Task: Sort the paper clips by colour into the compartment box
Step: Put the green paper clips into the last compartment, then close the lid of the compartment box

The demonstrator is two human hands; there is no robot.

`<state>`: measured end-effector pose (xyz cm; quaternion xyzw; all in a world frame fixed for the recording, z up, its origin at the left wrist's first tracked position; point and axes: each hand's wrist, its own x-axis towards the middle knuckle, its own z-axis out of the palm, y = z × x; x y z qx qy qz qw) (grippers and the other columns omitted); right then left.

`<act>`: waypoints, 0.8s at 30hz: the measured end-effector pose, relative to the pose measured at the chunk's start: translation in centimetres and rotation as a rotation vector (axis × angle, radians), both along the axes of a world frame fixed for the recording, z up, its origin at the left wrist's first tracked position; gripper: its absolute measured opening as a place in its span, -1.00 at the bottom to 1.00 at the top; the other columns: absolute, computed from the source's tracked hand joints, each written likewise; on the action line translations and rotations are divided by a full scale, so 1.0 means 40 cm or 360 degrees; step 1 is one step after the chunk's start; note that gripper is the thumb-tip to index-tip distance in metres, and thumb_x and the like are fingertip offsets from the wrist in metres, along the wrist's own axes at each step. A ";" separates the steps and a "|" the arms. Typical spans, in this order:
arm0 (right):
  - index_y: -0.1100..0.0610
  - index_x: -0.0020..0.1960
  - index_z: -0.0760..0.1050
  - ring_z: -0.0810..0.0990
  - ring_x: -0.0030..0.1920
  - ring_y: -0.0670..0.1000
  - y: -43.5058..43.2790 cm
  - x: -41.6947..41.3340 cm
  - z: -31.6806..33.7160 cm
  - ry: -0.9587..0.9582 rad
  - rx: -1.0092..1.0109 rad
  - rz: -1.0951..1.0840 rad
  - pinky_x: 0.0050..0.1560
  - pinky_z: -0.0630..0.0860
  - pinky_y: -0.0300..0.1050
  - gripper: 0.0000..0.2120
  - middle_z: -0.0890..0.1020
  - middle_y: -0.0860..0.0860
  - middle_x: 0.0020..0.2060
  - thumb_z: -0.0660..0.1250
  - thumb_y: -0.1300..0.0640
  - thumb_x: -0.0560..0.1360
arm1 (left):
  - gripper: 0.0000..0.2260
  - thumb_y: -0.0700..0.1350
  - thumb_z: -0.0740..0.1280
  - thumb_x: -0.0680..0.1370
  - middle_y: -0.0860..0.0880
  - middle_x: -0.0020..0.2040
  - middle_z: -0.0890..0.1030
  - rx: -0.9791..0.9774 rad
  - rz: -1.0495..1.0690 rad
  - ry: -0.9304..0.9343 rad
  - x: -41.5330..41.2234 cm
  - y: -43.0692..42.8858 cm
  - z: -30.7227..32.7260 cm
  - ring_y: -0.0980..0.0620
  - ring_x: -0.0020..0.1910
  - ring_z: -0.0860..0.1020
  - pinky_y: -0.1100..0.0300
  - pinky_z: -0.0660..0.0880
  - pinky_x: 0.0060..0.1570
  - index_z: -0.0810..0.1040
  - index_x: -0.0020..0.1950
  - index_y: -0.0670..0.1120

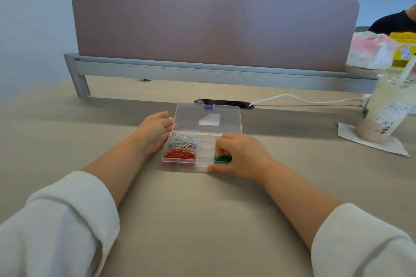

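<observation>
A clear plastic compartment box [203,163] lies open on the desk, its lid [225,126] folded back away from me. Its left column holds white clips [185,136] at the far end, silver clips [183,145] in the middle and red clips [180,154] nearest me. Green clips [221,158] fill the near right compartment. My right hand [240,155] sits over the box's right side, its fingertips pinching green clips there and its thumb at the box's front edge. My left hand [155,131] rests flat against the box's left side, fingers straight.
A grey-pink divider screen [213,29] stands across the back of the desk, with a person behind it. A white cable [304,100] runs from a grommet to the right. An iced drink cup [382,112] on a napkin stands at the right, bags behind it.
</observation>
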<state>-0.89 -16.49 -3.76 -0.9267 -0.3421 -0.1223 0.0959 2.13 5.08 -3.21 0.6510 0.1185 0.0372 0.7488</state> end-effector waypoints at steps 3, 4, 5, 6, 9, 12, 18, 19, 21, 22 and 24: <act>0.04 -0.22 0.31 0.37 -0.22 -0.01 -0.009 0.000 -0.005 0.0054 0.0064 0.0020 -0.21 0.35 -0.14 -0.63 0.40 -0.11 -0.23 0.41 -0.18 0.36 | -0.56 -0.28 0.26 0.55 -0.22 0.19 0.52 -0.0102 0.0016 -0.0014 0.003 0.005 -0.001 -0.12 0.13 0.52 0.07 0.47 0.09 0.24 0.41 -0.26; 0.05 -0.23 0.31 0.37 -0.23 -0.01 -0.012 -0.001 -0.006 0.0054 0.0081 0.0022 -0.22 0.35 -0.13 -0.63 0.40 -0.10 -0.24 0.42 -0.16 0.35 | -0.60 -0.23 0.27 0.55 -0.20 0.17 0.54 -0.0123 0.0000 -0.0019 0.002 0.007 0.000 -0.11 0.11 0.53 0.07 0.49 0.08 0.31 0.37 -0.25; 0.05 -0.24 0.31 0.36 -0.24 -0.01 -0.013 -0.003 -0.008 0.0045 0.0100 0.0031 -0.25 0.34 -0.16 -0.62 0.40 -0.10 -0.25 0.44 -0.15 0.35 | -0.67 -0.18 0.27 0.56 -0.17 0.13 0.56 -0.0143 -0.0038 -0.0029 0.001 0.007 0.001 -0.10 0.08 0.55 0.08 0.52 0.06 0.40 0.30 -0.22; 0.05 -0.24 0.30 0.36 -0.25 -0.01 -0.015 -0.004 -0.009 0.0039 0.0120 0.0039 -0.29 0.30 -0.22 -0.62 0.40 -0.10 -0.27 0.45 -0.14 0.35 | -0.75 -0.12 0.25 0.57 -0.14 0.07 0.58 -0.0161 -0.0082 -0.0048 -0.003 0.004 0.004 -0.07 0.04 0.57 0.11 0.53 0.02 0.48 0.21 -0.18; 0.05 -0.24 0.28 0.34 -0.25 -0.02 -0.016 -0.004 -0.015 0.0049 0.0178 0.0039 -0.32 0.23 -0.26 -0.61 0.38 -0.11 -0.29 0.46 -0.11 0.34 | -0.81 0.05 0.19 0.58 -0.07 -0.11 0.47 -0.0264 -0.0119 -0.0106 -0.017 -0.003 0.016 0.03 -0.11 0.50 0.24 0.53 -0.22 0.52 -0.02 -0.02; 0.04 -0.19 0.30 0.36 -0.18 -0.03 -0.018 -0.003 -0.014 0.0010 0.0210 -0.0019 -0.22 0.24 -0.20 -0.64 0.41 -0.10 -0.22 0.46 -0.08 0.35 | -0.65 0.21 0.09 0.57 -0.09 -0.03 0.47 -0.0189 -0.0130 -0.0155 -0.023 -0.001 0.021 0.00 -0.02 0.47 0.18 0.48 -0.10 0.51 -0.01 -0.01; 0.14 -0.03 0.45 0.49 -0.06 0.09 -0.017 -0.002 -0.017 -0.0445 0.0180 -0.0026 -0.13 0.44 -0.14 -0.47 0.55 0.04 -0.07 0.59 -0.05 0.16 | -0.60 0.25 0.14 0.50 -0.08 0.03 0.55 0.0157 -0.0270 -0.0270 -0.044 -0.015 0.033 -0.04 0.14 0.46 -0.02 0.23 0.37 0.55 -0.15 -0.05; 0.13 0.02 0.43 0.50 -0.04 0.10 -0.015 -0.001 -0.021 -0.0550 0.0192 -0.0032 -0.08 0.48 -0.11 -0.38 0.56 0.04 -0.05 0.61 -0.07 0.10 | -0.64 0.23 0.19 0.46 -0.06 -0.01 0.55 0.0264 -0.0326 -0.0294 -0.047 -0.015 0.030 -0.04 0.10 0.46 -0.02 0.22 0.37 0.56 -0.15 -0.04; 0.09 0.15 0.35 0.43 0.08 0.09 -0.011 -0.003 -0.023 -0.0687 0.0250 -0.0040 0.06 0.48 -0.05 -0.24 0.55 0.07 0.08 0.57 -0.17 0.08 | -0.74 0.15 0.23 0.49 0.02 -0.14 0.54 0.0476 -0.0412 -0.0338 -0.056 -0.016 0.023 0.02 -0.03 0.46 0.05 0.27 0.25 0.54 -0.14 -0.02; 0.10 0.20 0.32 0.38 0.14 0.07 -0.009 -0.007 -0.021 -0.0739 0.0307 -0.0048 0.13 0.43 -0.04 -0.22 0.52 0.08 0.15 0.50 -0.23 0.13 | -0.78 0.10 0.23 0.54 0.05 -0.18 0.55 0.0556 -0.0443 -0.0370 -0.061 -0.015 0.020 0.08 -0.08 0.48 0.13 0.32 0.18 0.54 -0.13 -0.01; 0.14 0.27 0.31 0.34 0.22 0.07 -0.007 -0.013 -0.015 -0.0789 0.0412 -0.0079 0.24 0.34 -0.07 -0.26 0.48 0.10 0.22 0.32 -0.28 0.25 | -0.83 -0.01 0.20 0.58 0.07 -0.14 0.60 0.0719 -0.0523 -0.0442 -0.082 -0.017 0.018 0.19 -0.10 0.54 0.32 0.42 0.04 0.57 -0.07 0.00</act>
